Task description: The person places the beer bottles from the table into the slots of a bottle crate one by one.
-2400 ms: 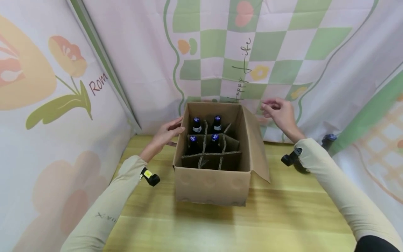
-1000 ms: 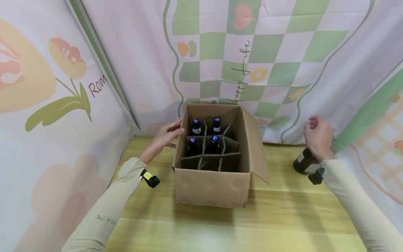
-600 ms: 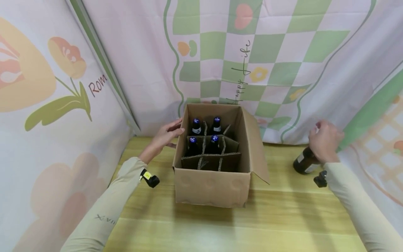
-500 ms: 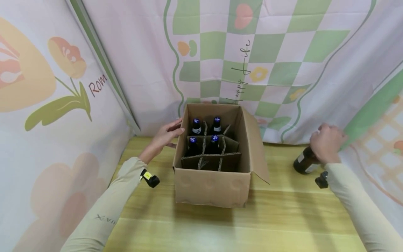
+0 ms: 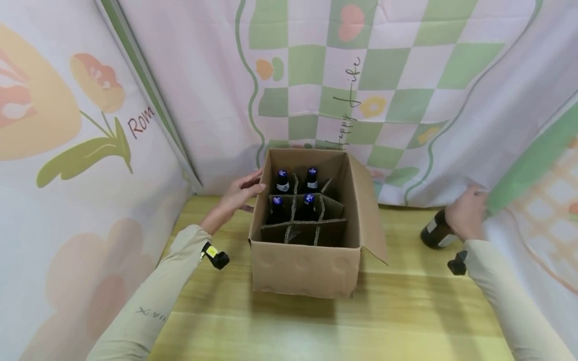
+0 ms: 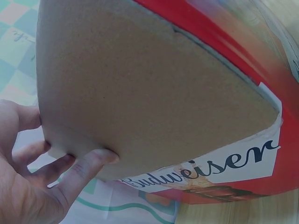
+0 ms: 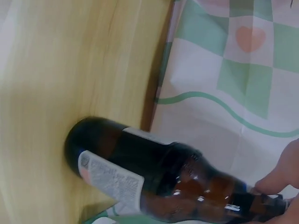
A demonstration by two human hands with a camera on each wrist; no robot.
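An open cardboard box (image 5: 304, 271) with a divider stands mid-table, holding several dark bottles with blue caps (image 5: 282, 173) in its left and middle columns, toward the back. At the box's left side, my left hand (image 5: 231, 199) grips a flap. In the left wrist view the thumb presses the bare brown flap (image 6: 149, 88) while the other fingers lie at and behind its edge. To the right of the box my right hand (image 5: 467, 214) holds a brown beer bottle (image 5: 435, 233) by the neck. The right wrist view shows its label (image 7: 112, 179) and its base at the table.
The box's right flap (image 5: 371, 220) hangs outward toward the right hand's side. Printed curtains (image 5: 203, 100) close off the back and both sides of the wooden table (image 5: 298, 331). A compartment at the front of the divider (image 5: 329, 233) holds no bottle.
My right hand has moved from beside the box's back right out to the bottle, then down onto its neck. The left hand has stayed at the box. The bottles inside have not moved.
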